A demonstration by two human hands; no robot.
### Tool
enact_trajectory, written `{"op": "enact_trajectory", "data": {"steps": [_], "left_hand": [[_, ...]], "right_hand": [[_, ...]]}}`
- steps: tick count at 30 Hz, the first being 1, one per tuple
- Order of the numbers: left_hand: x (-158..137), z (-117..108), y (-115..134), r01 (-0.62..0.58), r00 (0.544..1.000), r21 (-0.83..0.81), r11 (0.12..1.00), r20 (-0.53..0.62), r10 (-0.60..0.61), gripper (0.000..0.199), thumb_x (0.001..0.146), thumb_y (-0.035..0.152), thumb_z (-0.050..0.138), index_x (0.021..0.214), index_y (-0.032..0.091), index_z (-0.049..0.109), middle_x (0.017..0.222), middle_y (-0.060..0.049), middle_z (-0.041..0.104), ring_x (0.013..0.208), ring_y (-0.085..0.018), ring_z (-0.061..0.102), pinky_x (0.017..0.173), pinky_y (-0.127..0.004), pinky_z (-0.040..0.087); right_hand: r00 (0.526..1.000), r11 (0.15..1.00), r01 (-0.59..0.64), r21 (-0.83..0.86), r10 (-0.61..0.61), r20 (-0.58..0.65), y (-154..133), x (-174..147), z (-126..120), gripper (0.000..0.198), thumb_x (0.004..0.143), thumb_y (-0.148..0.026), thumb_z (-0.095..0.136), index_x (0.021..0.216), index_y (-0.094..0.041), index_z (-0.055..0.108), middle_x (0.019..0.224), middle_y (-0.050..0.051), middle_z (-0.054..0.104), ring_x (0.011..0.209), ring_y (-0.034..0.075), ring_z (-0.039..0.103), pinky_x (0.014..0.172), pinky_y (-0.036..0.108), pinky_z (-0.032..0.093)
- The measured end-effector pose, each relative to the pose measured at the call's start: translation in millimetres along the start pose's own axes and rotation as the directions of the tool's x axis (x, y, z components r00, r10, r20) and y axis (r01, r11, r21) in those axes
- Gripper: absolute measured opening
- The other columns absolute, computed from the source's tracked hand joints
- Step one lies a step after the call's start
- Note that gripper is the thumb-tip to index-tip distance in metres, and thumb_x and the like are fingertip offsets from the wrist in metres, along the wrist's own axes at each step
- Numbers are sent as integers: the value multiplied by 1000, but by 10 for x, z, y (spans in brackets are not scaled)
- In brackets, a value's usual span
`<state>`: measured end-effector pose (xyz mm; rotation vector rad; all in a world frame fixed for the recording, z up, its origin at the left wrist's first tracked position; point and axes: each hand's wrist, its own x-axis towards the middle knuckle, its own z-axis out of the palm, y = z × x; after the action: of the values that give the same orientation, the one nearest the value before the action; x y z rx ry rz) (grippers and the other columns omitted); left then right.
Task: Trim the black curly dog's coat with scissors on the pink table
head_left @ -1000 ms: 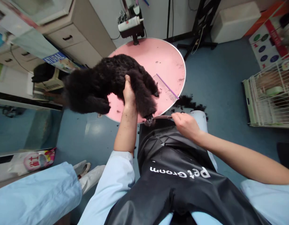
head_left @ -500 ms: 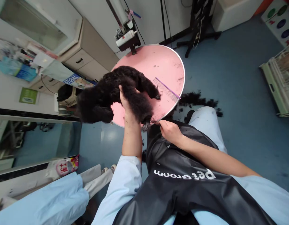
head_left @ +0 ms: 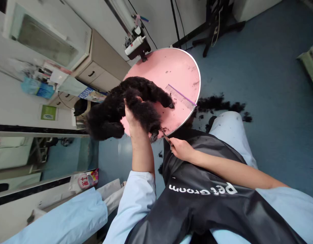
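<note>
While the left hand point(head_left: 131, 118) clasps fur point(head_left: 146, 116), the right point(head_left: 181, 149) (slanted) holds scissors point(head_left: 167, 138).

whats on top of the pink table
The pink table bears a black dog, a purple-spined comb and scattered dark hair. The dog's body covers part of the tabletop, so whatever lies beneath it cannot be seen.

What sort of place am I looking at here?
Most likely a pet grooming room: the black apron reads "Pet Groom", and a furry black animal is on a round pink table with a purple comb.
</note>
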<state>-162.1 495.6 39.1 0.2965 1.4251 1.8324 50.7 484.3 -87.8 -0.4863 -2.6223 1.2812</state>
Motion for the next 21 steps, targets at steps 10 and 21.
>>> {"op": "enact_trajectory", "data": {"steps": [10, 21], "left_hand": [[-277, 65, 19, -224, 972, 379, 898, 21, 234, 44, 90, 45, 19, 117, 24, 45, 137, -4, 47, 140, -15, 28, 111, -33, 30], [-231, 64, 0, -272, 962, 57, 961, -1, 272, 40, 94, 31, 14, 96, 19, 52, 91, -6, 57, 95, -9, 54, 88, -19, 44]], "right_hand": [[996, 996, 59, 60, -55, -67, -164, 193, -114, 41, 77, -16, 54, 118, -13, 52, 102, 11, 64, 92, 23, 61, 79, 32, 48], [994, 995, 64, -71, -69, -81, -91, 215, -163, 35, 82, -15, 50, 116, -10, 53, 101, 14, 64, 89, 23, 62, 79, 32, 47]]}}
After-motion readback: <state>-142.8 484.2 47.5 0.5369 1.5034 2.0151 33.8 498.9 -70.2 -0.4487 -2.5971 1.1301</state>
